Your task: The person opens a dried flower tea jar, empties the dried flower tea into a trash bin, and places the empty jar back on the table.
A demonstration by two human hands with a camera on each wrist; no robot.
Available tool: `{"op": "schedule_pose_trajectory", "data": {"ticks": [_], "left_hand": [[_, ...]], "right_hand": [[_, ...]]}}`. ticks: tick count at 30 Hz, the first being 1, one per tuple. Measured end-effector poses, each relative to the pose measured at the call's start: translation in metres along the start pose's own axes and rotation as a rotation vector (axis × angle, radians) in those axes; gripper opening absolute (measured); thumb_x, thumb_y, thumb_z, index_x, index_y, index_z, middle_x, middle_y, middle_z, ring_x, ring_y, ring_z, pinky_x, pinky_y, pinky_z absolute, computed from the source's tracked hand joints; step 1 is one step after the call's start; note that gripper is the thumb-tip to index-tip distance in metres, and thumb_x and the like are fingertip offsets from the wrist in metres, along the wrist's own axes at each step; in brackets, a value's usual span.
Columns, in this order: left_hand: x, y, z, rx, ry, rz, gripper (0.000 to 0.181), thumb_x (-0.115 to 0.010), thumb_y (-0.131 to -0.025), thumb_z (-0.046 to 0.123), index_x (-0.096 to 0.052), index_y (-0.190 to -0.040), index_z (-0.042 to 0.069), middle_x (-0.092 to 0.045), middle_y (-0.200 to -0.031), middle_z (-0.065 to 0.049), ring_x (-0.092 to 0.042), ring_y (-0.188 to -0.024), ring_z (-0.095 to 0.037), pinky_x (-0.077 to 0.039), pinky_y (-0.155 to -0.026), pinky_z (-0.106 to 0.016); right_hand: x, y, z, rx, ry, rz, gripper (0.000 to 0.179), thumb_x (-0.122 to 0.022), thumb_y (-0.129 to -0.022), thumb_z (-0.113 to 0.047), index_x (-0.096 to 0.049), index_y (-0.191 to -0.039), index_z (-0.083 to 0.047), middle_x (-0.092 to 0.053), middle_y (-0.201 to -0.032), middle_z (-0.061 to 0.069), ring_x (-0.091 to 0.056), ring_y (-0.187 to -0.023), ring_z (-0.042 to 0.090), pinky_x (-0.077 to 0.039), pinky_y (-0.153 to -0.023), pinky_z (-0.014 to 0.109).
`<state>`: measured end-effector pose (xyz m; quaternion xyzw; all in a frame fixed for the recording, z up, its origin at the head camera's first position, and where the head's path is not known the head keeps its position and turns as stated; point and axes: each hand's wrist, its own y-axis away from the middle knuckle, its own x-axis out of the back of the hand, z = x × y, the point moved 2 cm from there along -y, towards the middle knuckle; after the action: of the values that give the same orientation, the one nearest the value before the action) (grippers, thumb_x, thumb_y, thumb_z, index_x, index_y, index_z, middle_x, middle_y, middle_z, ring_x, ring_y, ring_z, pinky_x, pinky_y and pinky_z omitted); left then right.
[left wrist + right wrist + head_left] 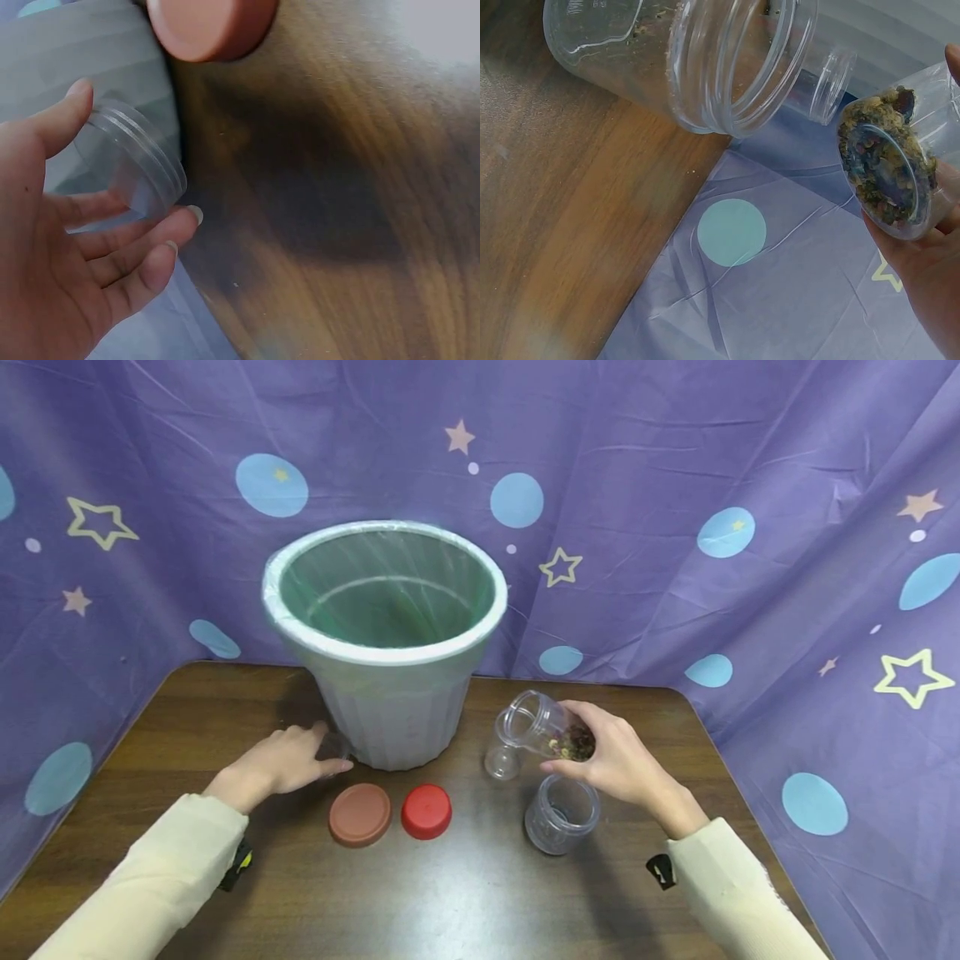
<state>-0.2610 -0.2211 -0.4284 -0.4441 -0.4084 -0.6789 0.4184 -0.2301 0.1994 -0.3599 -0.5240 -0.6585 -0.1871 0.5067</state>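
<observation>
My right hand (618, 752) grips a clear jar (543, 724) tilted on its side, its mouth facing left toward the bin. Dried flower bits (881, 154) lie heaped at this jar's base. Below that hand a wider clear jar (551, 835) stands upright on the table, with a few specks inside in the right wrist view. A small clear jar (501, 763) stands just behind it. At the bin's left side, my left hand (288, 760) holds another clear jar (139, 157) between thumb and fingers; its threaded rim shows in the left wrist view.
A large grey bin (390, 714) with a plastic liner over its rim stands at the back of the wooden table (360, 910). In front of it lie a brownish-red lid (360, 815) and a bright red lid (426, 812). A purple patterned cloth (637, 527) hangs behind.
</observation>
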Motion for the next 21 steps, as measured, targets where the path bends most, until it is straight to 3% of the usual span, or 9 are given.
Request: {"op": "schedule_pose_trajectory", "data": {"ticks": [14,21], "left_hand": [[-0.014,0.001,-0.013,0.085,-0.107,-0.017,0.094,-0.049,-0.091,0.067,-0.044,-0.136,-0.016,-0.056,-0.126,-0.039,-0.058,-0.107,-0.058,-0.05,-0.081,-0.062],[-0.023,0.0,-0.014,0.108,-0.093,-0.026,0.093,-0.047,-0.094,0.064,-0.042,-0.135,-0.019,-0.054,-0.126,-0.041,-0.058,-0.107,-0.058,-0.05,-0.082,-0.062]], "right_hand": [[0.0,0.002,0.001,-0.007,0.003,-0.006,0.077,-0.088,-0.069,-0.039,-0.056,-0.132,-0.008,-0.068,-0.121,0.007,-0.066,-0.107,0.023,-0.053,-0.091,0.043],[-0.003,0.002,0.0,-0.007,0.0,-0.009,0.077,-0.088,-0.069,-0.039,-0.056,-0.131,-0.007,-0.068,-0.121,0.008,-0.066,-0.106,0.023,-0.054,-0.09,0.043]]}}
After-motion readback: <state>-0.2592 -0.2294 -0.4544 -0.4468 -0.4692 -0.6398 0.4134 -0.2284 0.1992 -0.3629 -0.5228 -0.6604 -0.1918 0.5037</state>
